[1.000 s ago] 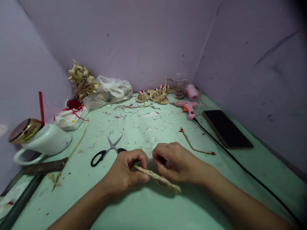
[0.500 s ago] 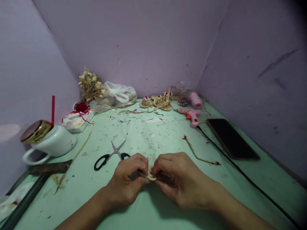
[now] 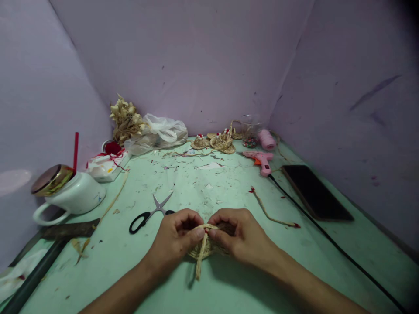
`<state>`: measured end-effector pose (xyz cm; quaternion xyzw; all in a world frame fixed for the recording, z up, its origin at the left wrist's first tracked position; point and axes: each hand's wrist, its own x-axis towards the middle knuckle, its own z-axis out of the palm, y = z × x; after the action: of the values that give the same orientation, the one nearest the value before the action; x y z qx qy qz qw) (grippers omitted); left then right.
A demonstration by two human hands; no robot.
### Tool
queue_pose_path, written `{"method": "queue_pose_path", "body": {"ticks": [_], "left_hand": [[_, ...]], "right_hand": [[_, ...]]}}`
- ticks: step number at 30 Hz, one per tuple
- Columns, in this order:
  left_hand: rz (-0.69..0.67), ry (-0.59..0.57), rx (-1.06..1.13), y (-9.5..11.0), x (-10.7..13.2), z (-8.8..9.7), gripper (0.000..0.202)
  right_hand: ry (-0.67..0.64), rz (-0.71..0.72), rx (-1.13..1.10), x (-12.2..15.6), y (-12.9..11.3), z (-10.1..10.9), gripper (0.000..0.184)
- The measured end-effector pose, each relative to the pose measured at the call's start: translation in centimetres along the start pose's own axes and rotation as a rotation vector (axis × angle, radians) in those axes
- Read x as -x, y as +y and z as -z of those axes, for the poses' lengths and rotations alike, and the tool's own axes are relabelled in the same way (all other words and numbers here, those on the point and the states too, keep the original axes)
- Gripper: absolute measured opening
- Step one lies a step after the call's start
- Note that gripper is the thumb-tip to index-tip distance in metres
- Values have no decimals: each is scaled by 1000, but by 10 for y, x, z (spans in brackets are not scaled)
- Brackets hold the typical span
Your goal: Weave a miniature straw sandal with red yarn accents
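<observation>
Between my two hands is a small woven piece of braided straw (image 3: 196, 252), with a braid end hanging down toward me and a bit of red near its top. My left hand (image 3: 178, 237) pinches its upper left edge between thumb and fingers. On the other side my right hand (image 3: 234, 231) grips the upper right edge, thumb in front. The fingers hide part of the piece. Just beyond my left hand lie open scissors (image 3: 157, 207) with black handles. A short braided straw cord (image 3: 270, 213) with red-tied ends rests to the right of my right hand.
A pink glue gun (image 3: 260, 160) with a black cable (image 3: 327, 240) and a phone (image 3: 316, 192) lie right. At the back are woven straw pieces (image 3: 222, 143), a plastic bag (image 3: 163, 131) and pink thread (image 3: 266, 139). A white mug (image 3: 77, 196) and a hammer (image 3: 70, 229) are left.
The straw piece has been turned in my hands, so its woven face and hanging braid end now show. Both hands still hold it, in nearly the same place.
</observation>
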<state>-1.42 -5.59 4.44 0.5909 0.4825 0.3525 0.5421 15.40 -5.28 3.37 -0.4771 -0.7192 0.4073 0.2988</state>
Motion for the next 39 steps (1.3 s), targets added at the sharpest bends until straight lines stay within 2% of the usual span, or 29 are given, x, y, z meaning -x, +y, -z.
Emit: {"method": "queue_pose_path", "body": {"ticks": [4, 5, 9, 11, 13, 18, 22, 26, 33, 36, 39], "left_hand": [[-155, 271, -363, 3, 6, 2, 17], [-149, 280, -437, 4, 7, 2, 17], [-37, 185, -569, 2, 12, -3, 18], [-64, 190, -616, 0, 14, -6, 17], [-166, 186, -681, -3, 15, -8, 16], [-529, 207, -941, -9, 17, -10, 17], [-652, 213, -1117, -12, 14, -11, 15], [-737, 187, -1164, -13, 13, -12, 16], [-735, 357, -1135, -14, 11, -18, 20], [-760, 329, -1125, -13, 8, -15, 19], [-669, 223, -966, -11, 6, -9, 10]], "right_hand": [[20, -108, -71, -5, 3, -4, 12], [33, -136, -72, -5, 3, -5, 12], [88, -187, -40, -4, 0, -8, 12], [109, -186, -16, -3, 0, -10, 12], [120, -190, -5, -2, 0, -12, 10], [158, -202, -3, 0, 1, -17, 4], [169, -223, -56, 2, 0, -20, 4], [172, -223, -90, 3, -3, -20, 6], [203, -72, -48, 3, -8, -19, 5], [219, -156, -138, 1, -5, -22, 4], [230, -276, -243, -2, -1, -24, 5]]}}
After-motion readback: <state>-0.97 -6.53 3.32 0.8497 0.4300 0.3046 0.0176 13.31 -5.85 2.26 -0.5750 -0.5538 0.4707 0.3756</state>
